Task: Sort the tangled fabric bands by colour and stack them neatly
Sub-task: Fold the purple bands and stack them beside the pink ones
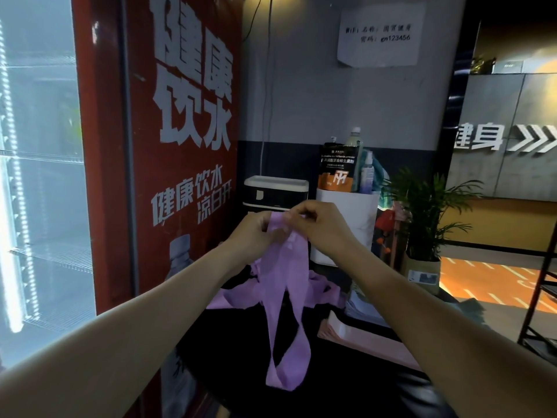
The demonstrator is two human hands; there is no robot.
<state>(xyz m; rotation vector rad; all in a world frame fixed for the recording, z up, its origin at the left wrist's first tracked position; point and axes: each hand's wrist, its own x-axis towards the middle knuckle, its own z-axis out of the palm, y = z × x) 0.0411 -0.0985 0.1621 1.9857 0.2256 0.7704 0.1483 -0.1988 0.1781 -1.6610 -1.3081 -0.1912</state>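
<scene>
Both hands are raised together above the table, and each pinches the top of one lilac fabric band. The left hand holds the band's left upper edge with curled fingers; the right hand grips the right upper edge, thumb and forefinger closed on the cloth. The two hands are almost touching, so neither is nearer the work than the other. From the pinch the band hangs straight down, its long axis vertical, and divides into two flat strips that rejoin in a loop at the bottom, with one twist visible near the lower end. The material is thin, soft, matt woven cloth and drapes limply. Behind and below the hands lies a heap of further lilac bands, crumpled and overlapping on the dark table; whether the hanging band is free of that heap cannot be told. A pale pink flat stack lies on the table to the right. Judgement: the next move turns on drawing the hands apart along the top edge to take out the twist.
</scene>
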